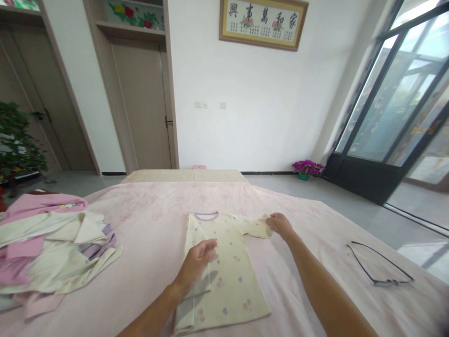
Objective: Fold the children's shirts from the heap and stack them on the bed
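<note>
Rising at the back is the white wall (pixel 259 131), and in front of it comes the broad pink-covered surface (pixel 140 262). Out on its left, a loose heap of clothes (pixel 66 243) — pinks, creams, a bit of lilac — all jumbled, none of it looking folded. In the middle, here's the action: a pale yellow patterned shirt (pixel 235 281) lies flat, its lilac collar at the far end. I'd call this one partway along: the left edge looks turned inward, while the sleeve (pixel 254 228) on the right sticks straight out, that side not turned in. The right hand (pixel 280 223) has the cuff — fingers pinched on the very end. The left hand (pixel 196 262) hangs over the shirt front, fingers loosely curled and a little apart, gripping nothing I can see, hiding part of the fabric. And slightest of all, over on the right, eyeglasses (pixel 391 282) with temples spread; they and the heap sit well apart from the shirt, out of the hands' way.
</note>
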Action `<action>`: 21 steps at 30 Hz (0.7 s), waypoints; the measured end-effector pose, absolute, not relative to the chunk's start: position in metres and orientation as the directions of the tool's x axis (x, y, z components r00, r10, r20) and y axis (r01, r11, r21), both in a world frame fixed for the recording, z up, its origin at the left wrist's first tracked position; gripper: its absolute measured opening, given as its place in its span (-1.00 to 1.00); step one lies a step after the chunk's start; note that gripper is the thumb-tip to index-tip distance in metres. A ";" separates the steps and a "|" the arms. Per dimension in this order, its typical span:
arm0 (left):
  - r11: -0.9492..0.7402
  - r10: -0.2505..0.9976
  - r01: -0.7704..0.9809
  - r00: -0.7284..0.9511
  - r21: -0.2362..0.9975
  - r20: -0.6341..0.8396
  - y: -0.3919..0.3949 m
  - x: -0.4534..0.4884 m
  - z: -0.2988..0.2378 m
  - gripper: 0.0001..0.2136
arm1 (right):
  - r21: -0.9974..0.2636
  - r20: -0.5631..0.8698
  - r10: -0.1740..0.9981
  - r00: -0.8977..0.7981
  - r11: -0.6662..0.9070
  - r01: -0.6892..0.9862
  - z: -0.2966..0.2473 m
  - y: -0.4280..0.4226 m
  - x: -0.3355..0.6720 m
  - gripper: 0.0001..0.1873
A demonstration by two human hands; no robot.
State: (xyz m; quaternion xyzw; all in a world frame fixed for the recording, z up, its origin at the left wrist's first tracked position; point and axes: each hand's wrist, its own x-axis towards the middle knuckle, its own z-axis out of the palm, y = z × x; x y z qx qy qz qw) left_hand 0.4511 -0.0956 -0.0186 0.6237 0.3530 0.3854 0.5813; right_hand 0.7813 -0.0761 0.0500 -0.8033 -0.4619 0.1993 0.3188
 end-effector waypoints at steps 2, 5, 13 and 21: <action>0.119 0.893 -0.213 0.450 0.970 -0.010 -0.090 0.463 -0.010 -0.49 | -0.742 -0.053 0.919 0.392 -0.299 0.600 0.061 -0.070 0.745 -0.63; 0.324 0.900 -0.414 0.413 0.851 -0.142 -0.078 0.479 -0.002 -0.49 | -0.892 -0.035 0.999 0.026 -0.043 0.450 0.074 -0.071 0.698 -0.50; 0.334 0.929 -0.411 -0.012 0.848 -0.371 -0.043 0.478 -0.018 -0.83 | -0.750 -0.025 0.982 0.188 -0.143 0.646 0.025 -0.104 0.713 -0.34; 0.182 0.980 -0.398 0.005 0.899 -0.197 -0.012 0.473 0.021 -0.80 | -0.336 -0.128 0.980 0.153 -0.188 0.923 -0.009 -0.148 0.695 -0.19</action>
